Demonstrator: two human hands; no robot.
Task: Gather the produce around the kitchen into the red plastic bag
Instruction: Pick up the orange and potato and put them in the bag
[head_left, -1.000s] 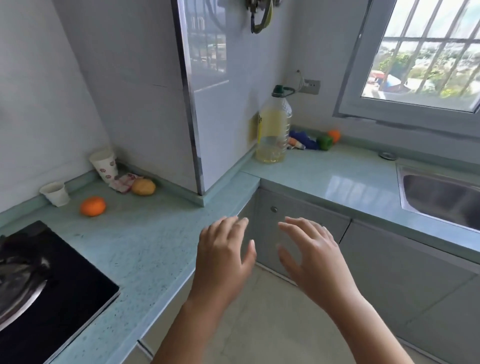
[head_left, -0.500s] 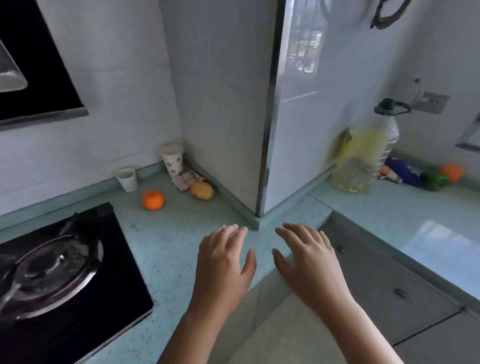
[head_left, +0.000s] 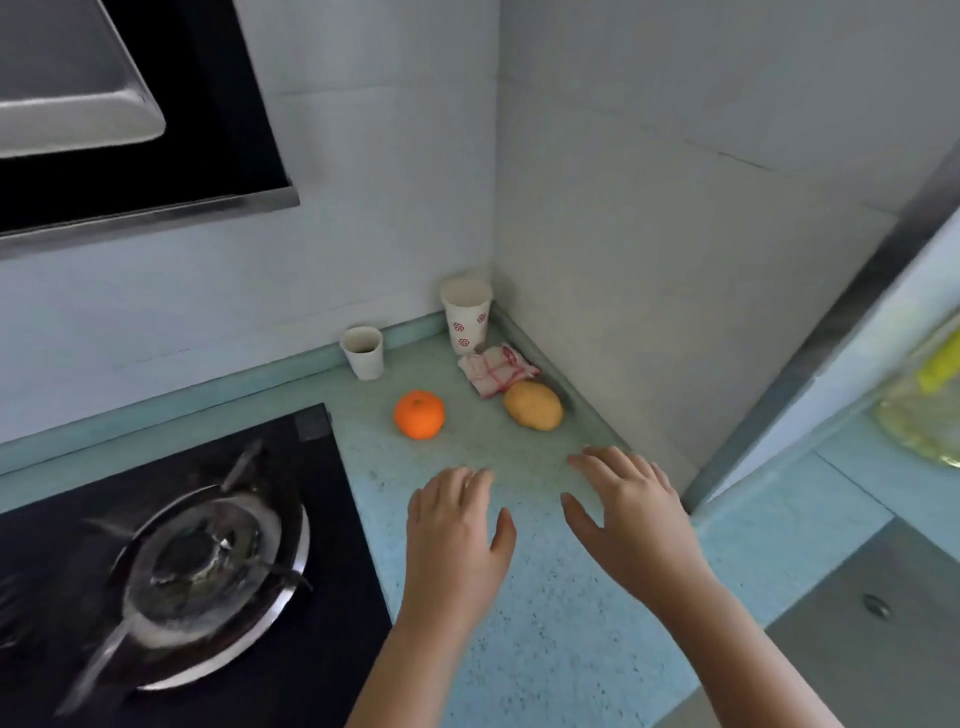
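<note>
Both hands over counter (head_left: 519, 597), near corner.
Left hand (head_left: 457, 530): grip spread, holds nothing.
Right hand (head_left: 628, 514): grip spread too, holds nothing.
Orange (head_left: 419, 414) sits just ahead of left hand.
Yellow-brown potato-like thing (head_left: 533, 406) ahead of right hand, just beside folded cloth (head_left: 496, 370).
Red bag not in sight.
Best way, I think: one hand per piece, fingers all round, lift straight up.
Mind tall paper cup (head_left: 466, 314) behind.
Orange may roll toward stove (head_left: 208, 561).
</note>
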